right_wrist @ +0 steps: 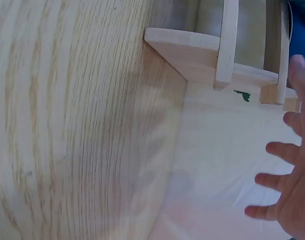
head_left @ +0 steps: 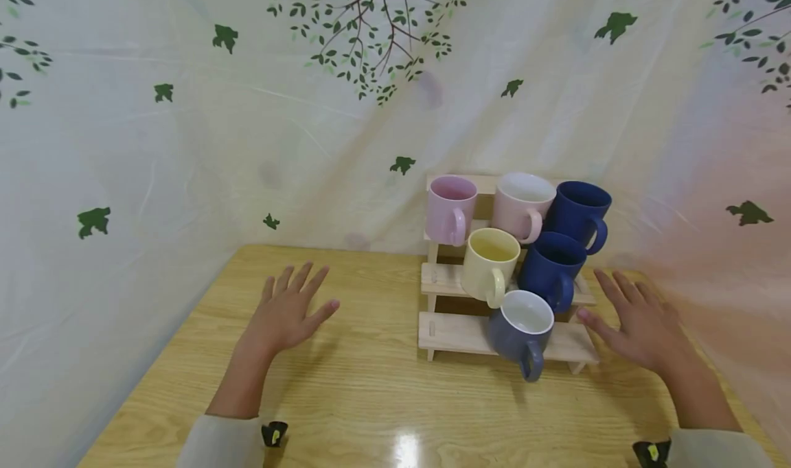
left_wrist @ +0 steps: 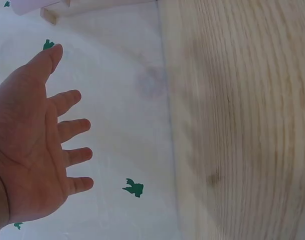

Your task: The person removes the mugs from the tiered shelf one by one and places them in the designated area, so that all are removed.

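Oak-grain table (head_left: 346,385) bears a three-tier wooden stand (head_left: 457,333); six mugs (head_left: 537,276) occupy its steps. Left hand (head_left: 287,317), above table, and right hand (head_left: 639,327), beside stand: fingers spread, grasping nothing. Judged step: hands idle; lifting any mug would require curled fingers.

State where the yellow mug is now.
In the head view, the yellow mug stands right of centre, on the middle wooden step, immediately left of a dark blue mug.
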`<control>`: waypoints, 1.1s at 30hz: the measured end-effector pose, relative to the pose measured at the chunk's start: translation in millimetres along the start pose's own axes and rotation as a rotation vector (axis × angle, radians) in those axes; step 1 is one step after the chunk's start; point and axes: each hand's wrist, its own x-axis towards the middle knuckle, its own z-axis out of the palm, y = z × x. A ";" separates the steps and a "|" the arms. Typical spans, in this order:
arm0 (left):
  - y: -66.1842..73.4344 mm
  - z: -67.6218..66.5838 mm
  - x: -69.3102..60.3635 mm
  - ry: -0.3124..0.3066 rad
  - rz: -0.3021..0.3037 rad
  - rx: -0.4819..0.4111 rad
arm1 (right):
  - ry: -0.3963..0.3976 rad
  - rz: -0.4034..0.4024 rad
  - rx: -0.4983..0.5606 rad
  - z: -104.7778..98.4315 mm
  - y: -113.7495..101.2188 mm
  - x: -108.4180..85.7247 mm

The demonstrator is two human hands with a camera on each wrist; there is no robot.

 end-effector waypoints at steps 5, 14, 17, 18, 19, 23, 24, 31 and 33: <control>1.6 -0.3 6.8 0.073 0.065 -0.001 | 0.053 -0.029 0.082 1.9 -0.4 2.8; 12.5 1.8 21.8 0.161 0.150 0.005 | 0.165 -0.039 0.286 13.1 -5.6 5.1; 20.1 1.5 27.4 0.193 0.182 -0.005 | 0.210 -0.020 0.351 15.9 -9.6 5.7; 22.5 1.6 29.5 0.204 0.192 -0.006 | 0.225 -0.012 0.374 17.1 -10.4 5.9; 25.0 1.7 31.6 0.213 0.201 -0.006 | 0.238 -0.003 0.395 18.2 -11.2 5.8; 35.2 4.0 41.7 0.243 0.237 -0.003 | 0.290 0.048 0.477 24.2 -13.4 5.3; 38.1 4.6 44.4 0.249 0.249 -0.002 | 0.303 0.063 0.497 26.1 -13.8 5.1; 57.4 6.6 61.3 0.256 0.306 0.004 | 0.372 0.164 0.630 38.7 -15.7 4.2; 62.4 6.1 66.0 0.257 0.323 0.008 | 0.377 0.188 0.678 41.2 -15.6 3.8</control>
